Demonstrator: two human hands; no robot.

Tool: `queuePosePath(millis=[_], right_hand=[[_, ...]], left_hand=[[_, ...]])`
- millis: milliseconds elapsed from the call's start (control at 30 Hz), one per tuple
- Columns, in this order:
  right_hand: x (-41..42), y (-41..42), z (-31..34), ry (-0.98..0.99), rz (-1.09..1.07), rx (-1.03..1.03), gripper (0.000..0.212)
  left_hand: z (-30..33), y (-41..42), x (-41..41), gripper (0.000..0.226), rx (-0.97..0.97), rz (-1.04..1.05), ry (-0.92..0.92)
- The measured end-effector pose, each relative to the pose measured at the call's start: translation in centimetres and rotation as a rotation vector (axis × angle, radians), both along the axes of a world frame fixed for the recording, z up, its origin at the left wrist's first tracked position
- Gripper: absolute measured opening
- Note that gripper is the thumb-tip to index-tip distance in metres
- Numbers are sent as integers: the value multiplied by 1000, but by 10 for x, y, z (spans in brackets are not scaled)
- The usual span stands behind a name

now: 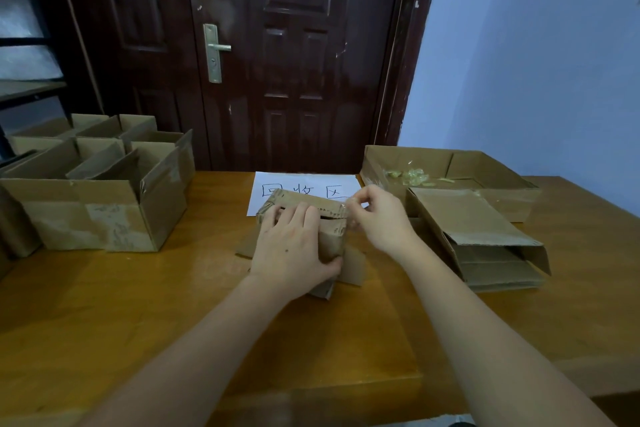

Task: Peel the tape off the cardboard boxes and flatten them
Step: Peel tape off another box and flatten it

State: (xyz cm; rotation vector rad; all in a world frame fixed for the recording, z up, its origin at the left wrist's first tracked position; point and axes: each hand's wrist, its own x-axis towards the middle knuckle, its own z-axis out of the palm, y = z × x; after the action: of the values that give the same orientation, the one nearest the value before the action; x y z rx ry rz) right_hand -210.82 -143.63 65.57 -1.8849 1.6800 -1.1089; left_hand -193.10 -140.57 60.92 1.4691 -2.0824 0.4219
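A small cardboard box (311, 205) with torn, taped edges stands in the middle of the wooden table (138, 305). My left hand (294, 246) lies over its near side, fingers on top and thumb curled round its right side. My right hand (377, 215) is at the box's upper right corner, thumb and fingers pinching a strip of clear tape (350, 210) there. The box's lower flaps spread out on the table under my left hand.
Several open taped boxes (104, 191) stand at the left. A shallow open box (491, 166) holding balled-up tape scraps (412, 177) sits at the back right. Flattened boxes (485, 239) are stacked at the right. A white sheet with writing (304, 184) lies behind the small box. A dark door stands beyond the table.
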Motion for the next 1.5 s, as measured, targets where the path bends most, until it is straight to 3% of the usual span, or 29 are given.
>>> queuePosePath(millis=[67,133,233,367,633,733,833,867,1033,1167,1300,1500], right_hand=[[-4,-2,0,20,-81,-49,9],[-4,-3,3,163,-117,-132,6],[4,-4,5,269,-89,-200,24],[4,-2,3,160,-45,-194,14],[-4,8,-1,82,123,-40,28],[-6,3,-2,-77,27,-51,6],[-5,1,-5,-349,27,67,44],[-4,1,-5,-348,29,104,50],[0,1,13,264,3,88,21],[8,-5,21,463,-88,29,21],[9,-20,14,332,-93,61,17],[-5,-13,13,-347,-52,327,22]], left_hand=[[0,1,-2,62,-6,-14,14],[-3,1,-1,63,-8,-31,16],[-5,0,1,63,-5,-43,21],[-5,-1,-2,62,-5,-37,24],[-6,-1,-2,63,-22,-45,18],[-6,-1,-2,63,-15,-49,13],[-5,-1,-1,61,-30,-64,16],[-5,-1,-1,60,-33,-66,18],[-4,1,-2,61,-36,-59,1],[-2,0,0,63,-6,-52,-11],[-2,1,2,58,-3,-59,3],[1,4,7,61,16,-76,3]])
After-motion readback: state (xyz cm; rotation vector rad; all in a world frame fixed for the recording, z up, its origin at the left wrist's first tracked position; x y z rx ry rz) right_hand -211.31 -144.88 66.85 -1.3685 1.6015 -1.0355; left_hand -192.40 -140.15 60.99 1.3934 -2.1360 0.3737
